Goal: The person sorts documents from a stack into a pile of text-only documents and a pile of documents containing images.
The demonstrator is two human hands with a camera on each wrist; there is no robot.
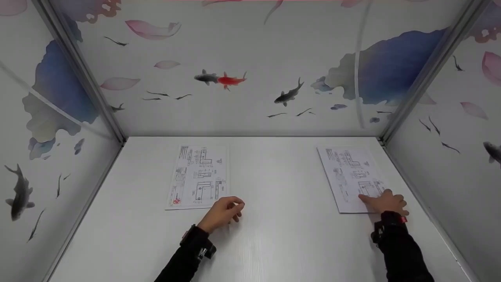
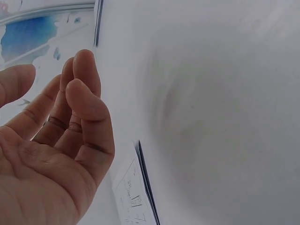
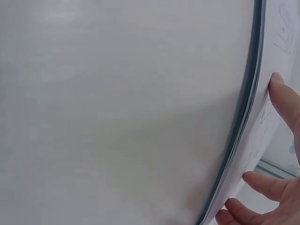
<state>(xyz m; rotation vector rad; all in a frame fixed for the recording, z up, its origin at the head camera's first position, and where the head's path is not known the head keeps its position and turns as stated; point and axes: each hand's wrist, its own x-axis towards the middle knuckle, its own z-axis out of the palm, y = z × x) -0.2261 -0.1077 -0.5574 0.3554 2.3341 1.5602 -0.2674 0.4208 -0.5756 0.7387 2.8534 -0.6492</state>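
Two sets of printed technical drawings lie on the white table. Over the near right corner of the left drawing sheet point(image 1: 199, 172), my left hand point(image 1: 223, 213) hovers, its fingers loosely bent and nothing in them. The left wrist view shows its palm point(image 2: 42, 183) and the bent fingers, free of any paper. My right hand point(image 1: 387, 203) touches the near right part of the right paper stack point(image 1: 344, 180). In the right wrist view, the thumb point(image 3: 283, 96) rests on the top sheet and the spread fingertips touch the paper farther along.
White panels with painted fish and petals enclose the table: a back wall point(image 1: 250, 47), a left wall point(image 1: 23, 156) and a right wall point(image 1: 469, 129). Grey metal posts stand in the corners. Bare white tabletop point(image 1: 274, 188) lies between the two sets of drawings.
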